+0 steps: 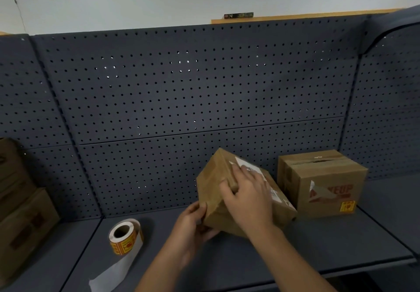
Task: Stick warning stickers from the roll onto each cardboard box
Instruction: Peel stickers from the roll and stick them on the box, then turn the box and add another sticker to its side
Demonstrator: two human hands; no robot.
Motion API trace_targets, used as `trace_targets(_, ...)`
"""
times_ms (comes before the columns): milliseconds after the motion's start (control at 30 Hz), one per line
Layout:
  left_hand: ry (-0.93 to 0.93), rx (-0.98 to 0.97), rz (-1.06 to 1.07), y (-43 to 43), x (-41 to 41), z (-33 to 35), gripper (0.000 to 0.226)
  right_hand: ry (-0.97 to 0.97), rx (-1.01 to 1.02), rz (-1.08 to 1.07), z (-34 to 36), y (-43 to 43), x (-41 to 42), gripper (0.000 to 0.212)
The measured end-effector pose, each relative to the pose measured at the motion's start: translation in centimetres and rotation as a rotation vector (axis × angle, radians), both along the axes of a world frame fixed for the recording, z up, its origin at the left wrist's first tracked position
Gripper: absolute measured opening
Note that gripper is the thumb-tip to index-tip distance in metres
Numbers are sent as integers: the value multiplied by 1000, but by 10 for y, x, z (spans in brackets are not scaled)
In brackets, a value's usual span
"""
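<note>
We hold a tilted box (213,191).
Our left hand (193,223) grips its low corner; our right hand (247,197) curls its fingers over the top.

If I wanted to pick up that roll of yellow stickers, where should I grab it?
Probably from above, pinching across the round outer wall of the sticker roll. It seems to sit on a flat end, hollow core up, so its sides are free. Avoid the loose backing strip trailing toward you; it would just unwind.
</note>
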State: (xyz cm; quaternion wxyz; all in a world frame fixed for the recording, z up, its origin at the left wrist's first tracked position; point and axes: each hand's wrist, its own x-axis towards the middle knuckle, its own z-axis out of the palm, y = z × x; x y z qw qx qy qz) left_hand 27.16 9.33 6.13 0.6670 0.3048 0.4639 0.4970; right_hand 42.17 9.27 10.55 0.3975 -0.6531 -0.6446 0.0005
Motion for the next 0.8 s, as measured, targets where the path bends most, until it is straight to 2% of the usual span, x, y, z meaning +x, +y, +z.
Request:
trace_targets(67, 15, -38, 19, 3, -4, -16, 23, -105, -42, -22, -6, 3, -12, 63)
trace_targets(133, 109, -49, 46, 5, -8, -31, 22, -174, -83, -48, -17, 5, -22, 60)
trace_targets(333, 630, 155, 43, 2, -20, -56, 20, -293, -167, -13, -49, 11, -54, 57)
trace_targets(400, 724, 223, 43, -1, -24, -59, 23, -324, -168, 5, -58, 13, -61, 53)
trace_targets(500, 726, 266, 55, -3, -29, -60, 26, -376, -178, 25, -71, 14, -69, 51)
trace_targets(600, 642, 301, 82, -3, -48, -60, 26, -455, -154, 24, -81, 16, -69, 59)
trace_targets(800, 713, 360, 325, -14, -105, -48, 33, -521, -186, 29, -77, 18, -75, 62)
